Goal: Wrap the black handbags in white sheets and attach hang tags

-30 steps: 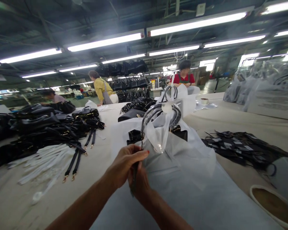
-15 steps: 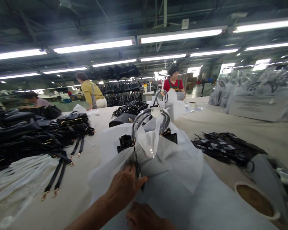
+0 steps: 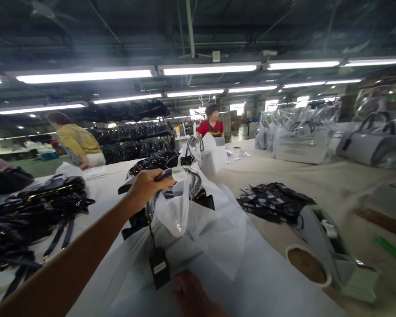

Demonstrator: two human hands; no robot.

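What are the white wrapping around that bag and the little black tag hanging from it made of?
The wrapping looks like thin non-woven fabric or tissue: matte, soft-creased, slightly see-through. The tag seems stiff matte card, hanging flat on a thin cord.

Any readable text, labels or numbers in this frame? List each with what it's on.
Nothing legible.
Black hang tag under the handles held by the left hand: white label, blurred.
Wrapped white bag at the back: grey print, too small.
Pile of black tags: white labels, too small.
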